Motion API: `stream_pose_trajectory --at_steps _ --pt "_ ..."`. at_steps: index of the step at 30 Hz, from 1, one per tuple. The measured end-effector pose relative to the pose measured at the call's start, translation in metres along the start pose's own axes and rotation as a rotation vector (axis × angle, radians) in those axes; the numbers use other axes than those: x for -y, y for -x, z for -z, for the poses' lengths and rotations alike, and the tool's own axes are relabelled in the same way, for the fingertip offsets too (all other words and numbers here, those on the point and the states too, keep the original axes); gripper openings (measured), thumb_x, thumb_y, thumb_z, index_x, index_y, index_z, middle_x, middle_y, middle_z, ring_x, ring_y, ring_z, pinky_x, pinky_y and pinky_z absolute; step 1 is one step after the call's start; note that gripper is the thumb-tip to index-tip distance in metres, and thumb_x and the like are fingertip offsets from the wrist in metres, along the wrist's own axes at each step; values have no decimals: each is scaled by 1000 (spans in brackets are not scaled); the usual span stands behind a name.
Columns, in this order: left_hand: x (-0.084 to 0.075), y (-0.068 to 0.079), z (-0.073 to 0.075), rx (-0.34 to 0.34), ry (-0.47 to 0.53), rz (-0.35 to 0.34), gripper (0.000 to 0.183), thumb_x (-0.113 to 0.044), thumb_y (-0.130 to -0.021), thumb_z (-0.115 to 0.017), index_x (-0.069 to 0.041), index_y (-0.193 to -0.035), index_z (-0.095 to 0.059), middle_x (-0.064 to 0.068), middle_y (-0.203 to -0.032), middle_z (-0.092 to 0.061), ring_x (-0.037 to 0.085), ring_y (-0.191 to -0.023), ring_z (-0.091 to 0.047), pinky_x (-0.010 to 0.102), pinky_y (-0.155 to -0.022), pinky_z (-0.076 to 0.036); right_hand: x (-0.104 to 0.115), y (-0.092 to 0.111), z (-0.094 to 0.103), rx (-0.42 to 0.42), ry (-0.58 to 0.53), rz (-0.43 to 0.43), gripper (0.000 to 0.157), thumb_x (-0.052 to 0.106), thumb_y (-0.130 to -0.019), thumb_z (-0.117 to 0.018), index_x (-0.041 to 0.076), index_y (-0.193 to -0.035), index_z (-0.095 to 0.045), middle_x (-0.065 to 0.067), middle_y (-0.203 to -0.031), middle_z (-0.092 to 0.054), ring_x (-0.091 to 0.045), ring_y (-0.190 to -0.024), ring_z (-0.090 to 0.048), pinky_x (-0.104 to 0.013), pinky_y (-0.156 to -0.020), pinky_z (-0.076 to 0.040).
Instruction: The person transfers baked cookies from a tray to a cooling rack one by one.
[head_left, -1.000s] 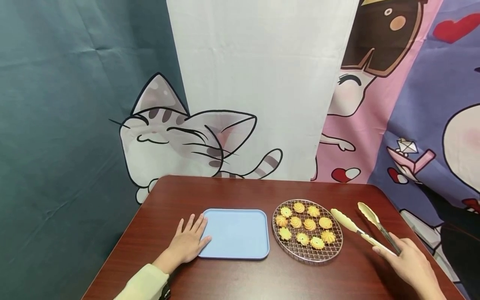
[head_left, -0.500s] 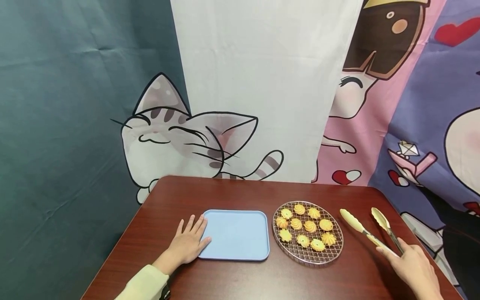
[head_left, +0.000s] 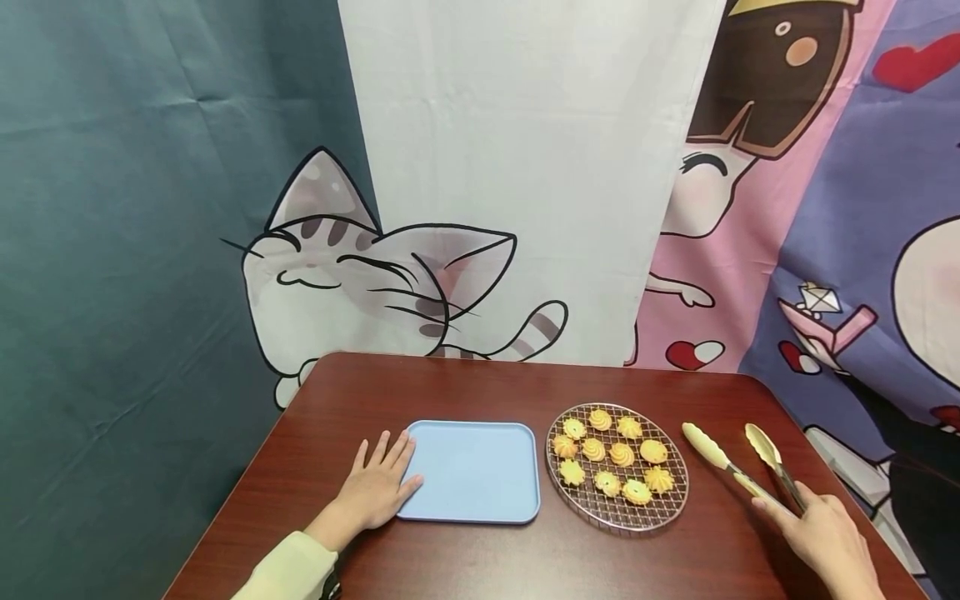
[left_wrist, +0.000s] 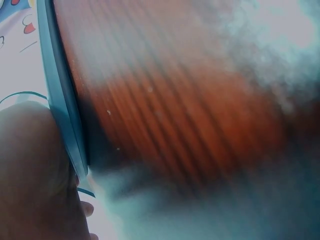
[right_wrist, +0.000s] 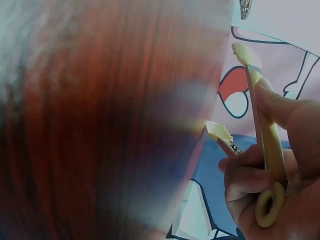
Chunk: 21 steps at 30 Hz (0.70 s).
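My left hand (head_left: 375, 487) rests with straight, spread fingers at the left edge of a light blue rectangular tray (head_left: 471, 472); nothing lies on the tray. In the head view, my right hand (head_left: 831, 537) holds a pair of food tongs (head_left: 738, 475) with cream-coloured tips, their arms spread apart and nothing between them. The right wrist view shows the fingers and thumb curled round the tongs' handle (right_wrist: 272, 150), which ends in a ring. Left of the tongs stands a round wire rack (head_left: 600, 510) bearing several piped butter cookies (head_left: 622, 454).
The reddish-brown wooden table (head_left: 450, 567) carries everything. Its right edge runs close beside my right hand. Behind it hangs a curtain (head_left: 525, 167) printed with a cartoon cat and figures. The rack stands just right of the tray, with a narrow gap between.
My right hand and the tongs have shifted slightly right and down, away from the rack, and then almost stopped. The left hand, tray and cookies stay as they were.
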<state>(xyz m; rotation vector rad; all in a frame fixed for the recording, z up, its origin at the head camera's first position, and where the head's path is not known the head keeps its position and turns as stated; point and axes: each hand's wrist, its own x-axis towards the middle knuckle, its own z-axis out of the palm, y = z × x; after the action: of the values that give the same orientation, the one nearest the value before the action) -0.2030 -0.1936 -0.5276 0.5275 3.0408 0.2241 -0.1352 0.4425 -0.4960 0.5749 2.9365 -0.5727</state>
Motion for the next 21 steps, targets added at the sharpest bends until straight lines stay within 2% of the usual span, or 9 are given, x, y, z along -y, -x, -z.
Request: stream_pose_trajectory --at_steps 12,21 --pt "-1 0 1 1 1 4 68 -50 -107 -41 -8 -159 -32 10 -167 -25 41 -154 -16 64 -119 -7 -6 -3 -4 77 13 56 110 72 -92 -53 -22 -142 -23 -49 -116 -36 -62 -105 -46 -71 -84 -42" --pt "0 -1 -1 -12 -1 6 68 -50 -106 -42 -8 -159 -33 10 -167 -25 41 -154 -17 65 -119 -7 -15 -4 -8 125 34 142 106 64 -95 -57 -25 -139 -20 -53 -118 -37 -66 -112 -42 -73 -88 -41"
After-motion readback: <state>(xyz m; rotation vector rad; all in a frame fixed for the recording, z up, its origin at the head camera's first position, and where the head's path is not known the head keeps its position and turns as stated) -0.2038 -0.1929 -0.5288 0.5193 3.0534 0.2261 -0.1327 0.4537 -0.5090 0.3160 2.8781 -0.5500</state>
